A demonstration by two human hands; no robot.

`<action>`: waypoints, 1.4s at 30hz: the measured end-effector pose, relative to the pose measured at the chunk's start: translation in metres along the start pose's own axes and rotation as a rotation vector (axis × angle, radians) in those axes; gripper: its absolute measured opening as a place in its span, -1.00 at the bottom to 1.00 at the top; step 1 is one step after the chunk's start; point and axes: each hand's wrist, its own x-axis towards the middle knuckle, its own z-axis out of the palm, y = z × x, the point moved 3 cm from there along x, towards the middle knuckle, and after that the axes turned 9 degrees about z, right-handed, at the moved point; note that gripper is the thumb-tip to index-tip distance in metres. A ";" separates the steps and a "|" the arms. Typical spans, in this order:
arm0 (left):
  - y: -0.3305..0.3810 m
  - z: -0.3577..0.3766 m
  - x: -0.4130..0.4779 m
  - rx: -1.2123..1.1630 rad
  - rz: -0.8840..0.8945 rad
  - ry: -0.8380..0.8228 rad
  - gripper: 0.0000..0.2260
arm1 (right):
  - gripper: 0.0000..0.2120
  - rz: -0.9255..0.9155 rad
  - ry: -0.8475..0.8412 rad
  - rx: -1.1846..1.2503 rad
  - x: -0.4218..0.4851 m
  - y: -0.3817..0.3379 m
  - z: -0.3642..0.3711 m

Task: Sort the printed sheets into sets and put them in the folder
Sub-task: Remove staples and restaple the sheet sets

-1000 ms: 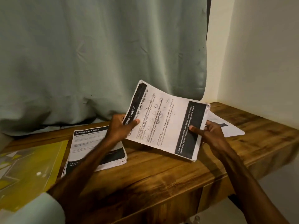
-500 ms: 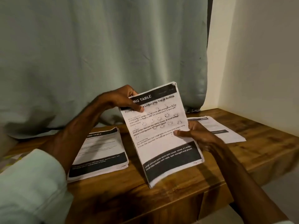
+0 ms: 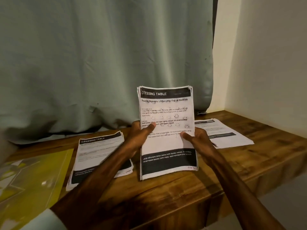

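A set of printed sheets (image 3: 167, 143) with black header and footer bands stands upright on its bottom edge on the wooden table (image 3: 166, 196). My left hand (image 3: 141, 135) grips its left edge, thumb on the front page. My right hand (image 3: 196, 138) grips the right edge, thumb on the front too. A second stack of sheets (image 3: 98, 156) lies flat to the left, partly under my left forearm. More sheets (image 3: 222, 133) lie flat to the right. A yellow-green transparent folder (image 3: 29, 178) lies at the table's left end.
A grey-green curtain (image 3: 99, 63) hangs behind the table down to its back edge. A cream wall (image 3: 269, 63) closes the right side. The table's front edge runs diagonally below my forearms.
The held set has turned from tilted to upright portrait and now stands on the table. My left hand slid from the top corner down to the left edge.
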 end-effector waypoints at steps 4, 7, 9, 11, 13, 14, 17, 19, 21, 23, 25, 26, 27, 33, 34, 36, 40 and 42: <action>0.029 0.012 0.002 0.134 0.213 0.071 -0.94 | -0.77 -0.146 0.147 -0.109 0.001 -0.019 -0.002; 0.044 0.017 0.006 0.197 0.340 0.084 -0.91 | -0.84 -0.236 0.228 -0.076 -0.001 -0.036 -0.005; 0.041 0.018 0.003 0.208 0.371 0.084 -0.85 | -0.84 -0.246 0.263 -0.072 -0.002 -0.033 -0.005; 0.022 0.018 -0.006 0.200 0.334 0.076 -0.84 | -0.84 -0.212 0.285 -0.100 -0.004 -0.014 -0.003; -0.009 0.020 -0.019 0.213 0.237 0.052 -0.89 | -0.77 -0.151 0.268 -0.110 -0.010 0.015 0.001; -0.025 0.020 -0.025 0.237 0.188 0.045 -0.87 | -0.75 -0.128 0.254 -0.104 -0.013 0.027 0.004; -0.045 0.020 -0.029 0.234 0.099 0.081 -0.70 | -0.76 -0.118 0.232 -0.081 -0.017 0.037 0.007; -0.034 0.019 -0.023 0.225 0.127 0.101 -0.73 | -0.76 -0.125 0.235 -0.064 -0.015 0.026 0.007; -0.022 0.016 -0.017 0.213 0.161 0.123 -0.72 | -0.74 -0.155 0.237 -0.026 -0.012 0.018 0.006; -0.025 0.016 -0.021 0.195 0.139 0.115 -0.72 | -0.76 -0.155 0.238 -0.032 -0.010 0.021 0.006; -0.040 0.017 -0.031 0.206 0.102 0.069 -0.67 | -0.81 -0.132 0.221 -0.075 -0.013 0.036 0.008; -0.046 0.017 -0.036 0.222 0.094 0.058 -0.63 | -0.84 -0.121 0.210 -0.086 -0.015 0.044 0.009; -0.051 0.016 -0.037 0.227 0.089 0.060 -0.59 | -0.85 -0.111 0.206 -0.087 -0.017 0.050 0.009; -0.045 0.015 -0.024 0.185 0.098 0.103 -0.65 | -0.78 -0.124 0.237 -0.067 -0.013 0.043 0.006; -0.049 0.016 -0.027 0.195 0.098 0.090 -0.59 | -0.79 -0.116 0.226 -0.068 -0.015 0.047 0.006; -0.062 0.016 -0.034 0.225 0.088 0.057 -0.53 | -0.76 -0.071 0.174 -0.043 -0.021 0.058 0.008; -0.058 0.016 -0.034 0.188 0.097 0.023 -0.80 | -0.72 -0.007 0.146 -0.049 -0.019 0.059 0.004; -0.051 0.011 -0.028 0.194 0.094 0.001 -0.85 | -0.65 0.033 0.112 -0.022 -0.011 0.048 0.000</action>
